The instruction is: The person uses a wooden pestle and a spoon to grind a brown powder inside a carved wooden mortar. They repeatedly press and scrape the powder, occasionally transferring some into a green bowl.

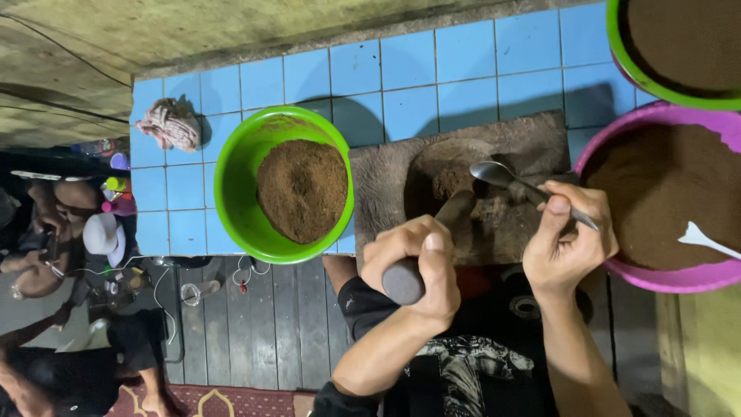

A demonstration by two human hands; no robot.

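Blue-tiled worktop [463, 62] carrying a stone slab [386, 185] with a hollowed centre. Left hand [417, 266], fingers closed around a dark pestle [432, 247], is pressing into brown powder in the hollow; grinding appears underway. Right hand [567, 235], fingers pinching a metal spoon [502, 176], is hovering at the hollow's 2 o'clock. Green bowl [239, 185] of powder at 9 o'clock, purple bowl [656, 278] at 3 o'clock. Plank floor [255, 332] lying below.

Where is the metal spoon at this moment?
In the head view, the metal spoon is right of centre, held in the right hand, its bowl over the hollow of the stone slab, beside the purple basin.
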